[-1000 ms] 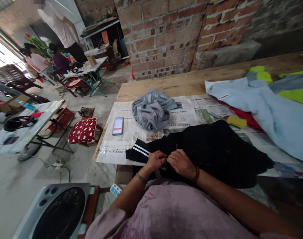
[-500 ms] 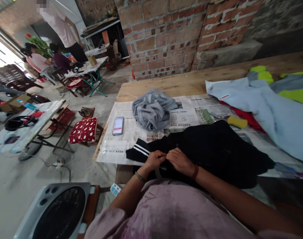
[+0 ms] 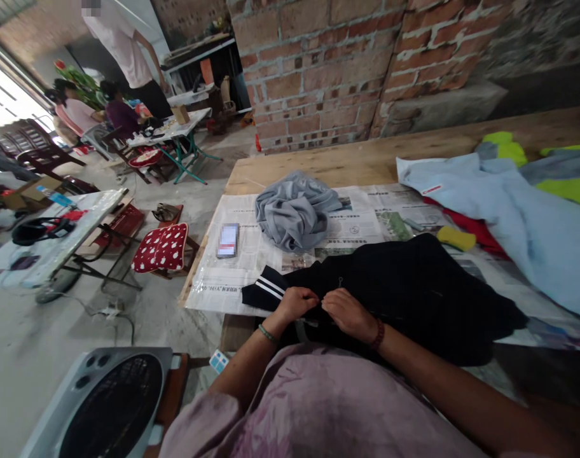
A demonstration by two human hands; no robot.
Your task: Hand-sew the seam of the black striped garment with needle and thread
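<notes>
A black garment (image 3: 414,286) lies across the near edge of the table, and its cuff-like end with two white stripes (image 3: 267,289) points left. My left hand (image 3: 296,304) is closed at the garment's near edge, thumb and fingers pinched on the black cloth. Just to its right, my right hand (image 3: 348,313) also has its fingers closed on the cloth, with a small gap between the two hands. Above the right hand, a small metal piece like a zipper pull (image 3: 340,282) shows on the cloth. The fingertips are partly hidden.
Newspaper (image 3: 208,289) covers the wooden table. On it are a bundled grey cloth (image 3: 294,213), a phone (image 3: 227,240), a yellow sponge (image 3: 456,238) and a light blue garment (image 3: 500,197). A fan (image 3: 109,407) stands at lower left; people sit and stand at far left.
My hands have moved slightly apart, the right one a little to the right. The garment stays in nearly the same place, and the view has shifted slightly.
</notes>
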